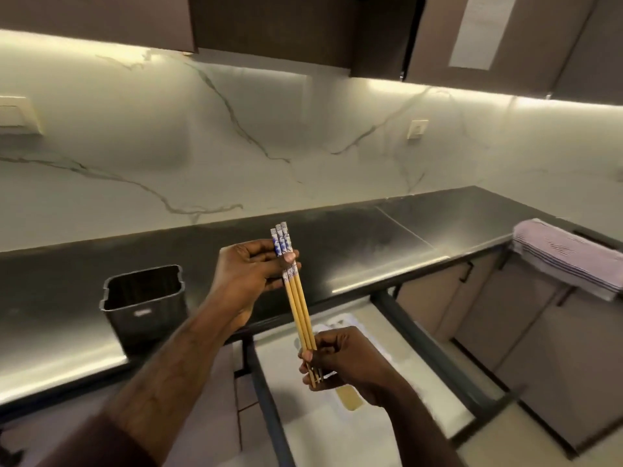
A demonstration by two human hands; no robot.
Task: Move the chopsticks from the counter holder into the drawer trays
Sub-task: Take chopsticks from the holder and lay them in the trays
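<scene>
Three bamboo chopsticks (298, 301) with blue-and-white patterned tops are held together as a bundle in the air above the open drawer (269, 409). My left hand (247, 274) pinches the patterned top ends. My right hand (340, 360) grips the thin lower ends. The dark metal counter holder (146, 306) stands on the black counter (364, 254) to the left of my left forearm, and its visible inside looks empty. Below my right hand a pale tray liner (364, 423) lies in the drawer, with a tan wooden piece (350, 401) on it.
A folded striped towel (569, 257) hangs over the counter's right end. Lower cabinet doors (526, 328) stand to the right of the drawer. A marble backsplash (236, 136) with a wall socket (417, 129) rises behind the counter, under dark upper cabinets.
</scene>
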